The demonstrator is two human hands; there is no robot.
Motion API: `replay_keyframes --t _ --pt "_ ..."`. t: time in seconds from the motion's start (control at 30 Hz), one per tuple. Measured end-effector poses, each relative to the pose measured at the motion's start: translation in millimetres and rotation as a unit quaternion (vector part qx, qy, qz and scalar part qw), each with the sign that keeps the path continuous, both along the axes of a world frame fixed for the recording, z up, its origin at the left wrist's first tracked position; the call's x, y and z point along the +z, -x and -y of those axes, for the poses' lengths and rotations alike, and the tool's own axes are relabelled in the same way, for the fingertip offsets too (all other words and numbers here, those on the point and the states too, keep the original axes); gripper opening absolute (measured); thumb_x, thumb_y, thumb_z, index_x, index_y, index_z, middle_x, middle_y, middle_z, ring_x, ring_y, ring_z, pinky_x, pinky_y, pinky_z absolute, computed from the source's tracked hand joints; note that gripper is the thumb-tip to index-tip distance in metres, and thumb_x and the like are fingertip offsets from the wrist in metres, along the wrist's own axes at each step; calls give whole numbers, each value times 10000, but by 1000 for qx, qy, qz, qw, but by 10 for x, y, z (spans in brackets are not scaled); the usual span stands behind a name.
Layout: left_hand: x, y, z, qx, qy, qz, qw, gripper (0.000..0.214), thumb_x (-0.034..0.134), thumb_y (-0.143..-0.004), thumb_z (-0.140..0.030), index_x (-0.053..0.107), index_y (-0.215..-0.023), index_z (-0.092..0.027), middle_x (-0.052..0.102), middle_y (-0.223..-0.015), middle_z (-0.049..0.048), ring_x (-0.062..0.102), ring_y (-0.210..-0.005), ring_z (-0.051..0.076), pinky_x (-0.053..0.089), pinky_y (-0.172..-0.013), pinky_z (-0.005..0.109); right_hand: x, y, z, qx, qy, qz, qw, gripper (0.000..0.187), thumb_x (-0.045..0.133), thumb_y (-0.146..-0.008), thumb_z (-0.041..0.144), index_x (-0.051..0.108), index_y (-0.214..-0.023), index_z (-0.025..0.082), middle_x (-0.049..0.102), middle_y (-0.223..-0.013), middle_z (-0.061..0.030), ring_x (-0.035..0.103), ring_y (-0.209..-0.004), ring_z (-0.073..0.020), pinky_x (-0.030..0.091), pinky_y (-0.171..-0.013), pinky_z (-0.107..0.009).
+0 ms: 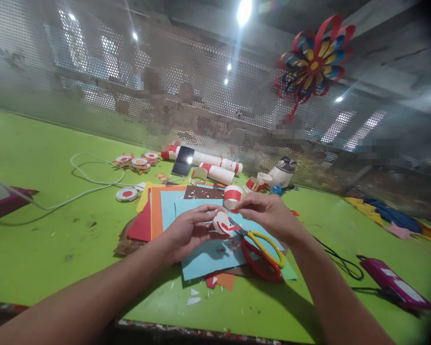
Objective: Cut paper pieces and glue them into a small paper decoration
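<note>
My left hand (191,231) is closed round a cut-down paper cup (221,221), white with red strips along its edge, held above the papers. My right hand (269,214) is just right of it, its thumb and fingers pinched together. A bit of red shows at those fingertips, too small to name. Scissors (262,254) with one yellow and one red handle lie below the right hand, blades pointing toward the cut cup. Behind the hands stands a red-and-white paper cup (233,195). Light blue paper (201,261) lies under the hands.
Stacked red-and-white cups (215,173), a phone (182,160) and a penguin-like figure (283,171) stand along the back. Round paper pieces (127,194) and a white cable (75,177) are at left. A purple device (395,282) lies right. A paper flower (314,64) hangs above.
</note>
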State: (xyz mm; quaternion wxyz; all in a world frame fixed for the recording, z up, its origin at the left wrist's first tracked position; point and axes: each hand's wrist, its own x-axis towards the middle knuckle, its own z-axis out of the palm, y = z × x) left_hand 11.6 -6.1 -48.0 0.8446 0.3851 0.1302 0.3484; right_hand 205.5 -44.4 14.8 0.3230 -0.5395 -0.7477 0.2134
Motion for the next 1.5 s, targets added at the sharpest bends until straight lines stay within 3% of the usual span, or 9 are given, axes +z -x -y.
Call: replay_keyframes --t 0.37,0.7,1.3,1.5 --pt "-2 -9 8 -19 3 -23 1000 167 544 -792 -186 616 -914 -99 576 -914 109 568 -785 181 510 -721 367 -20 75 1 37 0 74 997 321 568 -768 124 575 -1083 182 554 -688 9 504 -614 -111 416 -572 -245" --pt "-46 -24 -6 -17 5 -36 999 211 543 -796 -217 612 -951 -91 579 -935 120 564 -807 179 495 -734 342 -48 70 5 40 12 71 997 320 564 -758 135 571 -1075 175 554 -680 14 503 -605 -111 406 -566 -246" --pt "-47 -23 -8 -18 -1 -37 999 212 571 -783 -240 621 -937 -103 583 -934 103 569 -806 181 494 -717 341 -61 208 50 -3 -60 170 984 384 541 -743 68 559 -1118 153 585 -672 7 524 -608 -121 404 -577 -234" --pt "-43 -20 -16 -23 -1 -32 999 204 567 -787 -228 619 -933 -95 580 -928 105 567 -805 180 496 -719 337 -58 236 63 -8 -86 192 977 310 539 -744 81 599 -1046 121 583 -699 -20 511 -623 -131 401 -584 -247"
